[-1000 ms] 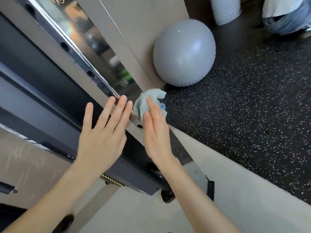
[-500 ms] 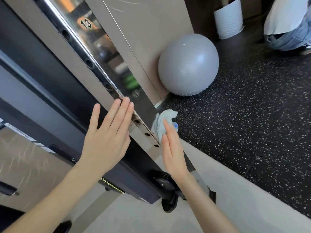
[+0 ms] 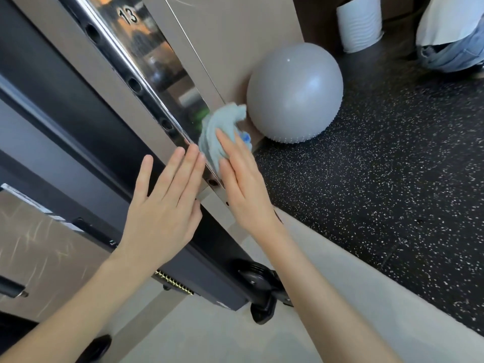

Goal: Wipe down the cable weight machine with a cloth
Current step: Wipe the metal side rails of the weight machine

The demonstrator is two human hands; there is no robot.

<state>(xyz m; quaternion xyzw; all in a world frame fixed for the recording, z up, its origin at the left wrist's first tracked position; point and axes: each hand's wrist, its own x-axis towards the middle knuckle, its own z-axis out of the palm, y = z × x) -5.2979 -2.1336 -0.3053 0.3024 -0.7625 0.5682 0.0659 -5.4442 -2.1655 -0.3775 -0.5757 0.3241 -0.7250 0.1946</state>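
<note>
The cable weight machine's chrome upright rail (image 3: 146,61) runs diagonally, with adjustment holes and the number 13 on it. A crumpled light blue cloth (image 3: 218,129) is pressed against the rail's lower part by my right hand (image 3: 243,187), fingers flat on the cloth. My left hand (image 3: 163,208) rests flat and spread on the dark panel beside the rail, holding nothing. A black pulley carriage (image 3: 259,286) sits lower on the frame.
A grey exercise ball (image 3: 294,93) leans against the beige panel on the speckled black rubber floor (image 3: 392,179). A white ribbed bin (image 3: 360,22) stands behind it. A person's jeans-clad leg (image 3: 450,51) is at the top right.
My right hand slid the cloth down the rail, then back up it. My left hand stayed flat on the panel, shifting slightly.
</note>
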